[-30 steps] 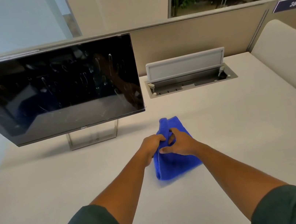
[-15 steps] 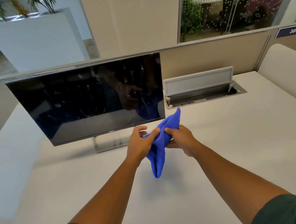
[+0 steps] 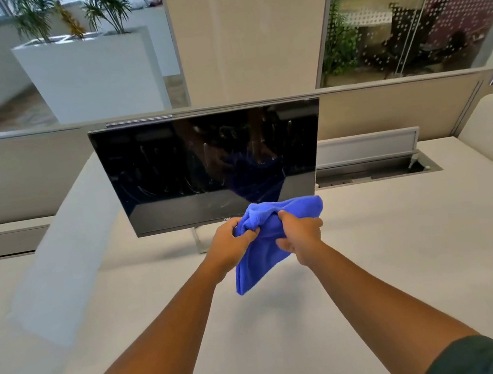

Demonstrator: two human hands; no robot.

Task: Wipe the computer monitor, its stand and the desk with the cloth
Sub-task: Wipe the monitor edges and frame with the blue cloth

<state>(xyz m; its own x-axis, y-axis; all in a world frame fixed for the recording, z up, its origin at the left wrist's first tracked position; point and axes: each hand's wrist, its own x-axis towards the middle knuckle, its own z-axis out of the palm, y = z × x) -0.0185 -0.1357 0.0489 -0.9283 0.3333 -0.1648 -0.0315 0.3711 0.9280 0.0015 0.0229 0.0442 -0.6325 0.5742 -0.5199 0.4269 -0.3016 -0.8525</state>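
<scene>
A pale beige counter (image 3: 378,263) filled the lower frame, bounded at the back by a low partition (image 3: 13,177). A dark-screened monitor (image 3: 204,167) stood on it by a slim metal stand (image 3: 197,242), its foot resting on the surface just behind centre. To the right of the monitor, a cable hatch (image 3: 373,167) set into the counter stood with its grey lid (image 3: 367,147) raised upright.
</scene>
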